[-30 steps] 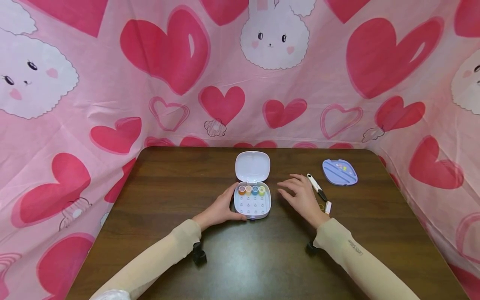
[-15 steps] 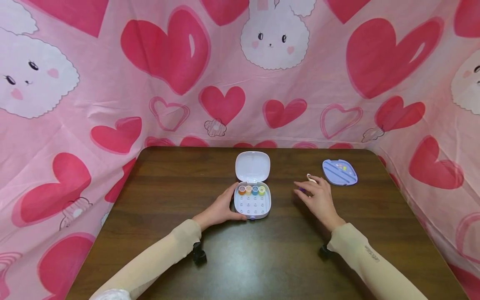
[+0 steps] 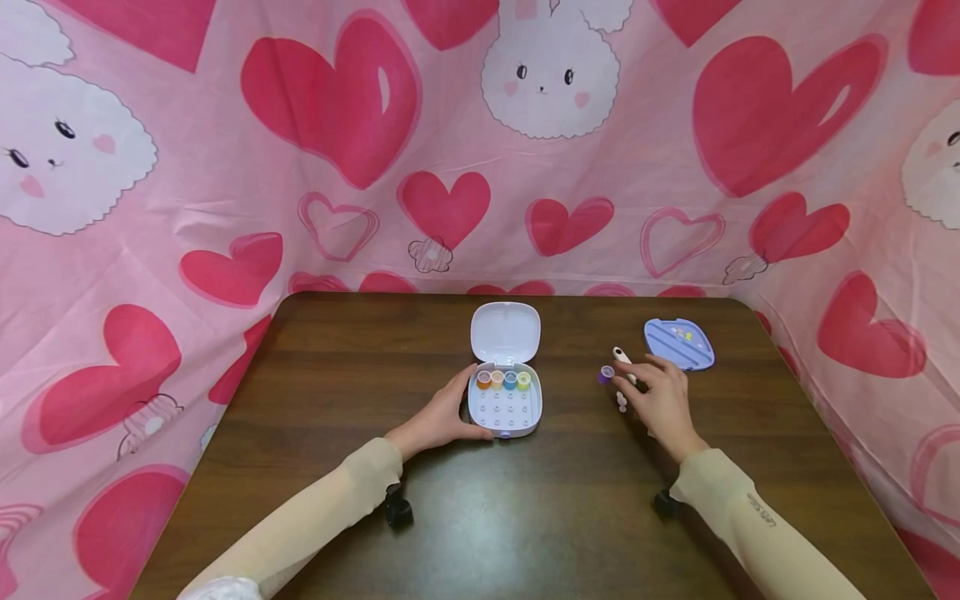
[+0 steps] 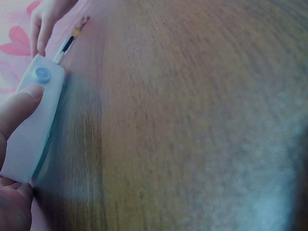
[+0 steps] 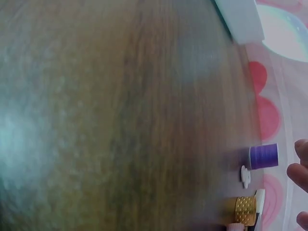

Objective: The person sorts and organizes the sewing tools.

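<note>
Purple spool (image 5: 263,156), wht box (image 3: 506,332), brn woodgrain tbl (image 3: 480,525), pink heart-print bkgd cloth (image 3: 465,100)

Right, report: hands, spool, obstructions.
Left hand grips open white box. Right hand beside purple spool, not holding it. Spool upright, outside the box. White-handled tool close by, possible snag.

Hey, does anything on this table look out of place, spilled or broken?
Nothing looks spilled or broken. Mildly out of place: the purple spool stands upright on the table near the right hand, while four other spools sit in a row inside the open case, which has bare pegs to spare.
</note>
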`<state>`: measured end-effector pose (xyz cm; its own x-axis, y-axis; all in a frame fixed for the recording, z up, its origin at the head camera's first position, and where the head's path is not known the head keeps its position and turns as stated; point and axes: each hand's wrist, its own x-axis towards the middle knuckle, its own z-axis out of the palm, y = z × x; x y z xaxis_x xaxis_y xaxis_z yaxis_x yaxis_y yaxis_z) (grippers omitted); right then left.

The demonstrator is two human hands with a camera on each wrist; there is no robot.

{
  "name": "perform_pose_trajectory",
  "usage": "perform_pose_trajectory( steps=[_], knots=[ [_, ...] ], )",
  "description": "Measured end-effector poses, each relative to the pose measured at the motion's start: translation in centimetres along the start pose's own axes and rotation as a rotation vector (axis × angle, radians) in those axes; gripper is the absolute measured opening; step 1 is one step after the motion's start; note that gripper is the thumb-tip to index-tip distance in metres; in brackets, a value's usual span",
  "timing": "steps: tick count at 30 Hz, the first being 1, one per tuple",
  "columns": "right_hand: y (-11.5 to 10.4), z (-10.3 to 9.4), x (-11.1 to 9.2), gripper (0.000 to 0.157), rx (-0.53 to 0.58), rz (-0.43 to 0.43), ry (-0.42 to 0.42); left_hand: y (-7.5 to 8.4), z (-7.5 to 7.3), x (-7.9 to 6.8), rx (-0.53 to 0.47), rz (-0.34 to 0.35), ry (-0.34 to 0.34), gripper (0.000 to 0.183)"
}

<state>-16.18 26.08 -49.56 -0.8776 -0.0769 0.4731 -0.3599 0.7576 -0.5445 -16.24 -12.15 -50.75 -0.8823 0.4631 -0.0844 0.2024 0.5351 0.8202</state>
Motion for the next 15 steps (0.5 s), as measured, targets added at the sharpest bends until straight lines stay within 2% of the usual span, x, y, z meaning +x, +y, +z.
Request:
perform_pose_trajectory(
  steps=[9, 15],
  knots=[
    [0.78, 0.28, 0.17, 0.038, -0.024, 0.130, -0.098, 0.18, -0.08, -0.04, -0.015, 0.000, -0.007, 0.122],
    [1.07, 0.59, 0.49, 0.038, -0.029, 0.164, -0.148, 0.17, -0.07, -0.05, -0.009, -0.001, -0.008, 0.122]
  ],
)
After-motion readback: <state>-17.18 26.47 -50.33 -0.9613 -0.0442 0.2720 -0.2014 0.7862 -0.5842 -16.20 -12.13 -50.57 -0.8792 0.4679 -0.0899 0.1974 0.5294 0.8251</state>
